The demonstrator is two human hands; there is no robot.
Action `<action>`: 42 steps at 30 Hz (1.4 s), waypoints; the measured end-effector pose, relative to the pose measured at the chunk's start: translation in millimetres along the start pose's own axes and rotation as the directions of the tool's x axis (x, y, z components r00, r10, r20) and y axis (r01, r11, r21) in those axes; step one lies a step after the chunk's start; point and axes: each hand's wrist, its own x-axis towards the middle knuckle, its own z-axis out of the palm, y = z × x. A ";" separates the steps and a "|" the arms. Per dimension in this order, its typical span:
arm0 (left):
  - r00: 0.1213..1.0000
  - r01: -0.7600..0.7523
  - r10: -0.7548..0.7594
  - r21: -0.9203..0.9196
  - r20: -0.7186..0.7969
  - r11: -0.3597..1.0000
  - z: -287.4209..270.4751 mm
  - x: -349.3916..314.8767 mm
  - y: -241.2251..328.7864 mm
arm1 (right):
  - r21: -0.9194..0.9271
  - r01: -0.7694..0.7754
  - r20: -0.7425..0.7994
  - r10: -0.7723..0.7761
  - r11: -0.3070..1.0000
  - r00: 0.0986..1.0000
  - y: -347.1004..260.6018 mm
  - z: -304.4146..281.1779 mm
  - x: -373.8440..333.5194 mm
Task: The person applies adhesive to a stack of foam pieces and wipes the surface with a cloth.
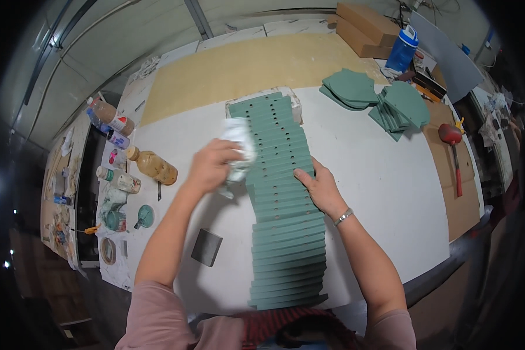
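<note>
A long row of thin green panels (pixel 283 201) lies overlapped like shingles down the middle of the white table, with small dark holes along its far part. My left hand (pixel 211 166) is closed around a crumpled white cloth (pixel 239 146) at the row's left edge. On the opposite edge my right hand (pixel 324 189) grips the panels, its thumb on top and its fingers along the side, partly hidden. A dark grey rectangular block (pixel 206 247) sits on the table below my left hand.
Bottles, including a tan-filled one (pixel 153 165), and a green paint lid (pixel 146 216) line the left side. Shaped green pieces (pixel 399 108) are piled at the far right, near a blue jug (pixel 402 49). A red mallet (pixel 452 140) lies on cardboard (pixel 449 201) at right.
</note>
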 end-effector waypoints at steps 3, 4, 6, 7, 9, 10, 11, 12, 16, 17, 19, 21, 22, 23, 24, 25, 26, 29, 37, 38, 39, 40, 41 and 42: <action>0.968 0.232 -0.250 0.386 -0.003 0.893 -35.8 -5.3 -10.1 | 0.002 -0.028 0.017 0.028 1.000 0.999 -1.8 1.7 2.4; 0.980 0.195 -0.175 0.311 -0.093 0.930 -35.1 -3.9 -3.9 | -0.009 -0.022 0.007 0.022 1.000 1.000 0.5 0.5 3.0; 0.980 0.041 -0.005 0.177 -0.199 0.983 -21.7 -3.8 22.2 | -0.013 -0.015 0.016 0.015 1.000 1.000 -0.5 2.2 -0.6; 0.971 -0.079 0.103 0.114 -0.218 0.990 -3.5 2.4 40.9 | 0.020 -0.027 0.033 0.026 0.999 0.999 -1.6 2.4 0.1; 0.965 -0.259 0.261 0.164 0.010 0.952 21.2 3.3 63.2 | 0.045 -0.045 0.048 0.043 0.998 0.998 1.4 -0.4 1.2; 0.948 -0.310 0.292 0.161 0.124 0.937 23.7 3.5 65.9 | 0.060 -0.061 0.040 0.058 0.996 0.997 2.3 -1.0 0.2; 0.947 -0.313 0.296 0.159 0.122 0.936 18.9 3.2 54.3 | 0.076 -0.076 0.026 0.074 0.994 0.997 3.0 -2.7 -0.1; 0.989 -0.137 0.124 0.200 0.075 0.970 0.7 -0.1 31.5 | 0.079 -0.068 0.024 0.066 0.995 0.998 -1.3 -1.9 1.0; 0.960 0.268 -0.232 0.266 -0.157 0.926 -31.4 9.1 -5.3 | 0.018 -0.028 0.017 0.027 0.999 0.999 0.6 -1.4 1.8; 0.962 0.262 -0.229 0.261 -0.151 0.929 -26.6 19.6 -2.2 | 0.009 -0.029 0.010 0.028 1.000 1.000 1.5 -0.8 0.5; 0.946 0.047 0.022 0.207 -0.323 0.977 -4.1 48.4 23.0 | 0.022 -0.031 0.014 0.031 0.999 0.999 -0.4 0.8 -0.9; 0.978 0.050 0.009 0.274 -0.210 0.960 25.0 82.0 51.0 | 0.027 -0.031 0.014 0.031 0.999 0.999 -0.3 -1.4 0.1; 0.984 0.035 0.022 0.311 -0.179 0.950 42.1 97.6 53.1 | 0.016 -0.030 0.024 0.030 0.999 0.999 -0.3 1.1 0.6; 0.989 0.013 0.039 0.343 -0.145 0.939 54.3 109.6 53.9 | 0.003 -0.029 0.026 0.029 1.000 0.999 0.7 1.6 1.4; 0.988 0.009 0.045 0.342 -0.149 0.939 58.0 112.2 49.2 | 0.001 -0.025 0.022 0.025 1.000 0.999 2.9 3.7 1.5; 0.989 -0.010 0.068 0.414 -0.127 0.910 60.2 113.0 44.1 | 0.001 0.008 0.014 -0.008 1.000 1.000 5.6 7.1 1.2; 0.991 -0.033 0.091 0.478 -0.099 0.878 64.3 114.5 42.9 | -0.001 0.033 0.001 -0.033 0.999 0.999 9.6 6.3 1.4; 0.999 0.030 -0.018 0.481 -0.030 0.876 48.4 105.3 31.8 | -0.021 -0.015 -0.019 0.015 1.000 1.000 5.3 -4.4 -5.4; 0.985 -0.068 0.143 0.559 -0.093 0.827 77.3 130.2 43.1 | 0.025 -0.051 0.012 0.050 0.998 0.999 -3.6 2.7 -2.4; 0.976 -0.108 0.192 0.541 -0.100 0.834 80.0 128.9 42.6 | 0.057 -0.052 0.014 0.052 0.997 0.999 -1.4 1.8 -3.1; 0.976 -0.112 0.194 0.536 -0.099 0.837 75.9 125.6 40.3 | 0.087 -0.057 0.008 0.056 0.995 0.998 0.9 -1.6 -3.8; 0.989 -0.072 0.129 0.520 -0.075 0.851 61.7 117.2 33.0 | 0.085 -0.059 0.004 0.059 0.995 0.998 2.0 -3.8 -4.5; 0.997 -0.035 0.067 0.503 -0.045 0.864 50.2 109.3 24.6 | 0.052 -0.046 -0.016 0.047 0.998 0.999 4.2 -5.5 -5.4; 0.999 0.010 0.017 0.522 -0.047 0.853 30.8 98.6 15.8 | 0.027 -0.022 -0.024 0.022 0.999 0.999 1.4 -3.4 -4.7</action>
